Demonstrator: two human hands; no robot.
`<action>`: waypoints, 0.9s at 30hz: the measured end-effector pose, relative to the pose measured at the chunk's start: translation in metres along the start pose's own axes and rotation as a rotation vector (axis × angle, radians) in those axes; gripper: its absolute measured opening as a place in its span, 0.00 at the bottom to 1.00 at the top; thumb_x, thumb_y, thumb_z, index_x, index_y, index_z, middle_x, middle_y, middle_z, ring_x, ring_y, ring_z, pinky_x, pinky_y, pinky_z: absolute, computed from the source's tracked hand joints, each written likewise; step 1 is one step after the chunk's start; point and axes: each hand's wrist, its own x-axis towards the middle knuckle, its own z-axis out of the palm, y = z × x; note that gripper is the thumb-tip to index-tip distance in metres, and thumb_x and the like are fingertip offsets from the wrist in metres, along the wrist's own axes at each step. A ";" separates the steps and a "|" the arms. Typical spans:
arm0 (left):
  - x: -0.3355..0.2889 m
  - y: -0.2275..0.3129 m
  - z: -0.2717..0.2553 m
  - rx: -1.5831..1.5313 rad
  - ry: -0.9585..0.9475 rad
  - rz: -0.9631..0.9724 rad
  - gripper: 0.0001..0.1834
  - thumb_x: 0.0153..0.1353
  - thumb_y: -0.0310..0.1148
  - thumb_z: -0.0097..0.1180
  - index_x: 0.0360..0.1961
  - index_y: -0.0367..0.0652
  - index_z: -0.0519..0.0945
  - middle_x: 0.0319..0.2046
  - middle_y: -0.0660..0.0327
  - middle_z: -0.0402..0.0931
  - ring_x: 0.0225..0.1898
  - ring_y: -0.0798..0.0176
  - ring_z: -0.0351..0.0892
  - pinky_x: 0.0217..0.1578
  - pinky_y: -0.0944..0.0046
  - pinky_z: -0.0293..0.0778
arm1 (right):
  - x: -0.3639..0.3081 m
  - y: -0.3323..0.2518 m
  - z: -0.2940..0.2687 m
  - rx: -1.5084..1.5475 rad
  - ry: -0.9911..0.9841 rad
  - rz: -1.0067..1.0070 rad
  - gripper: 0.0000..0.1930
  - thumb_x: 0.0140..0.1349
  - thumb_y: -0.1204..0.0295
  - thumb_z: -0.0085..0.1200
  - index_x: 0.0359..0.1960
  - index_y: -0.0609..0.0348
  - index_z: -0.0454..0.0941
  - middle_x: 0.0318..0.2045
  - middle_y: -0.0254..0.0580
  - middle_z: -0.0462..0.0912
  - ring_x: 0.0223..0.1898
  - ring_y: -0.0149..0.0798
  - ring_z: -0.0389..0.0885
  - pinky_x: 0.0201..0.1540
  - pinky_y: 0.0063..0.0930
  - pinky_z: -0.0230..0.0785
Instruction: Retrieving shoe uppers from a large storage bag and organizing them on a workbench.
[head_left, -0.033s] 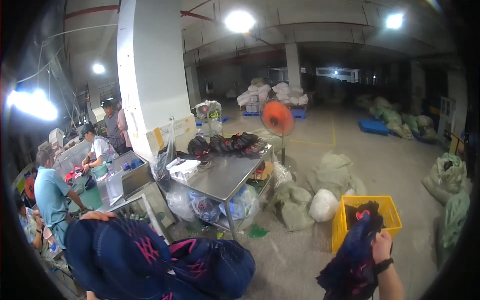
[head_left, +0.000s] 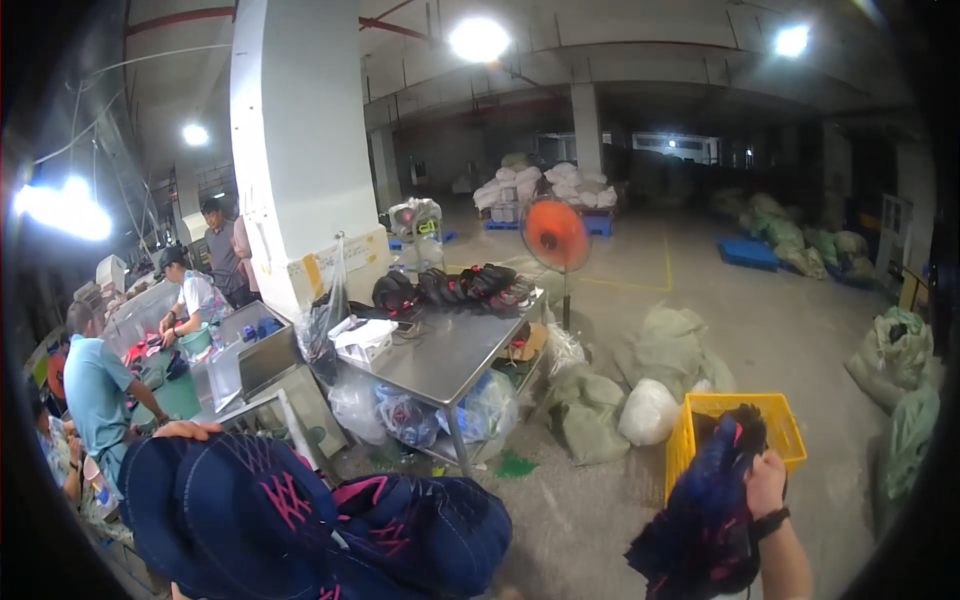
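My left hand (head_left: 188,430) is closed over the top of a bundle of navy shoe uppers (head_left: 250,510) with pink cross-stitching. Only its fingers show at the bundle's upper edge, and the lower part runs out of the picture. At the right, my right hand (head_left: 767,482) grips another bunch of dark navy shoe uppers (head_left: 700,510) with pink parts, hanging down from the fist. This bunch is in front of a yellow plastic crate (head_left: 790,440), hiding part of it. Dark material (head_left: 745,425) shows at the crate's mouth; I cannot tell whether it is part of the held bunch.
A metal table (head_left: 440,360) ahead carries a row of black-and-red shoe pieces (head_left: 470,285). Beyond it stands an orange fan (head_left: 555,236). Stuffed sacks (head_left: 590,415) lie between table and crate, and more sacks (head_left: 890,350) line the right. Several people (head_left: 95,390) work at the left.
The left bundle sits very slightly further left, and the bunch in my right hand has tilted a little. Both hands keep their hold.
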 end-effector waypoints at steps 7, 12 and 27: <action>0.124 -0.184 -0.033 -0.127 -0.125 0.125 0.18 0.62 0.36 0.41 0.31 0.29 0.76 0.33 0.45 0.76 0.40 0.48 0.76 0.48 0.54 0.69 | 0.212 0.041 0.199 0.062 -0.160 -0.061 0.08 0.57 0.77 0.48 0.23 0.50 0.64 0.20 0.26 0.69 0.22 0.23 0.68 0.24 0.17 0.61; 0.202 -0.268 -0.046 -0.178 -0.221 0.201 0.16 0.61 0.35 0.43 0.33 0.28 0.75 0.33 0.45 0.76 0.41 0.46 0.75 0.49 0.52 0.69 | 0.348 0.059 0.367 0.102 -0.354 -0.152 0.02 0.59 0.74 0.49 0.30 0.54 0.69 0.27 0.28 0.74 0.30 0.24 0.73 0.34 0.18 0.66; 0.427 -0.499 -0.013 0.013 0.225 -0.040 0.15 0.60 0.34 0.46 0.35 0.28 0.74 0.34 0.45 0.75 0.44 0.44 0.73 0.49 0.50 0.68 | 0.792 0.319 0.798 0.319 -0.843 0.291 0.07 0.57 0.71 0.49 0.34 0.60 0.76 0.32 0.37 0.80 0.33 0.34 0.77 0.41 0.26 0.70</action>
